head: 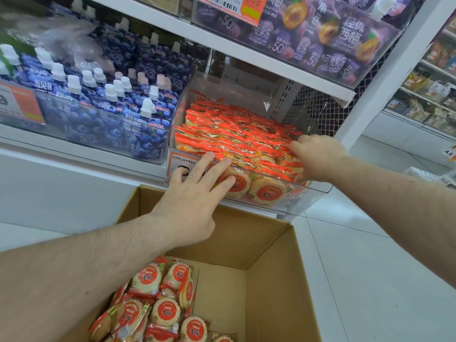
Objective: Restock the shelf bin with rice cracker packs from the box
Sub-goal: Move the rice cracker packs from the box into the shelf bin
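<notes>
A clear plastic shelf bin (318,190) on the lower shelf is packed with red-and-gold rice cracker packs (237,134) standing in rows. My left hand (195,193) lies with straight, spread fingers against the bin's front wall, fingertips at its rim. My right hand (318,156) is at the bin's right front corner, fingers curled over the packs there and thumb down the front wall. Below, an open cardboard box (271,262) holds several more rice cracker packs (160,302) at its left side, partly hidden by my left forearm.
A bin of blue blueberry jelly pouches (111,102) stands left of the cracker bin. Purple plum jelly packs (320,33) fill the shelf above. A white shelf post (385,77) rises at the right, with white floor tiles (370,267) and another shelf unit beyond.
</notes>
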